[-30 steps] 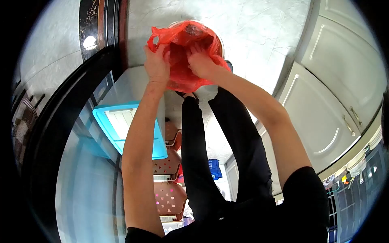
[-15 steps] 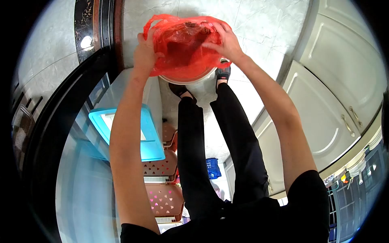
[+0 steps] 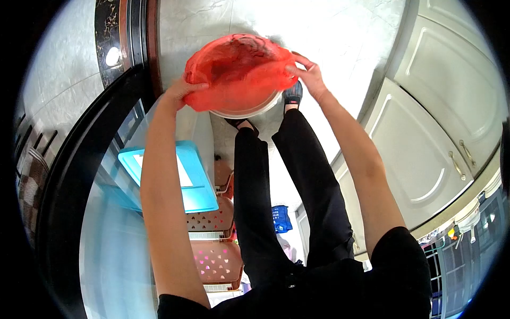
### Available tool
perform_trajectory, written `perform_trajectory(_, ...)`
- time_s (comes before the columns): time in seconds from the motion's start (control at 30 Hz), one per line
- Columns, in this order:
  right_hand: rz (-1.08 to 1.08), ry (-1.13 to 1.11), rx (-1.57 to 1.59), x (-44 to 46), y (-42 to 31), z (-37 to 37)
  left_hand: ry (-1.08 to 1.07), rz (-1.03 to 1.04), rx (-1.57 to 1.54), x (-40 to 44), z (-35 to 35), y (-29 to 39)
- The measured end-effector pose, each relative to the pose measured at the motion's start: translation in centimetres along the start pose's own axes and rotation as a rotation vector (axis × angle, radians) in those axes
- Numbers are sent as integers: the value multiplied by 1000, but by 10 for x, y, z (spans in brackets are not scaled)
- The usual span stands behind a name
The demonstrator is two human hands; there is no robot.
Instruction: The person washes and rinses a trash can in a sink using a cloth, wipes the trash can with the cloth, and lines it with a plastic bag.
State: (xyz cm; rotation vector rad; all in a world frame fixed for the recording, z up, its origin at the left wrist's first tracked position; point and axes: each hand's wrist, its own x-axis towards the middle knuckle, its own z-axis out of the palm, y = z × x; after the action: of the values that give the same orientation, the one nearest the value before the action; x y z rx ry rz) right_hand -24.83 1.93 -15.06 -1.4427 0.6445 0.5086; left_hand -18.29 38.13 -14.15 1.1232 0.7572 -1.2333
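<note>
A red plastic bag [image 3: 239, 85] spreads wide open over a round, pale-rimmed bin [image 3: 247, 112] on the floor in front of my feet. My left hand [image 3: 182, 91] grips the bag's edge on the left, thumb over the plastic. On the opposite side, my right hand [image 3: 309, 74] pinches the edge between thumb and fingers. The bag's mouth faces up and its inside looks dark; whether anything lies in it I cannot tell. Most of the bin is hidden beneath the bag, with only its near rim showing.
A storage box with a blue lid [image 3: 199, 181] stands left of my legs, near brown baskets [image 3: 215, 260] with heart-shaped holes. White cabinets [image 3: 425, 138] line the right side. A blue bag [image 3: 281, 219] lies behind my feet. A black-framed glass door [image 3: 79, 154] is at the left.
Both hands have moved apart and lower, stretching the bag's mouth wider. My left hand shifted left and down, my right hand right and down. The bag sits lower over the bin.
</note>
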Motion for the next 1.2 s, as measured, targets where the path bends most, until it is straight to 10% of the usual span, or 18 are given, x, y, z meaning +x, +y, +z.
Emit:
perform_trajectory(0.07, -139, 134, -334, -19, 18, 4, 55, -17, -4, 0, 6, -8)
perform_trajectory(0.17, 280, 106, -360, -52, 25, 15, 203, 209, 171, 1, 9, -35)
perform_trajectory(0.27, 724, 46, 218, -68, -3, 34, 654, 312, 268, 4, 12, -61)
perform_trajectory(0.33, 769, 30, 351, -65, -1, 38, 326, 210, -322, -6, 36, -49)
perform_trajectory(0.47, 696, 161, 652, -54, 19, 55, 482, -198, -522, -43, 92, -12)
perform_trajectory(0.57, 645, 425, 622, -7, 46, 54, 404, 44, -698, -16, 78, -46)
perform_trajectory(0.73, 377, 177, 921, 50, 2, 75, 500, 683, -736, 11, 97, -44)
perform_trajectory(1.07, 116, 136, -437, 94, 10, 62, 698, 931, 44, 36, 76, -83)
perform_trajectory(1.13, -301, -90, -1032, 109, 25, 53, 622, 728, -171, 53, 66, -105)
perform_trajectory(1.17, 367, 54, -461, 124, 22, 59, 627, 720, -180, 55, 63, -109)
perform_trajectory(1.2, 363, -220, 33, 131, 33, 38, 426, 660, -468, 46, 63, -102)
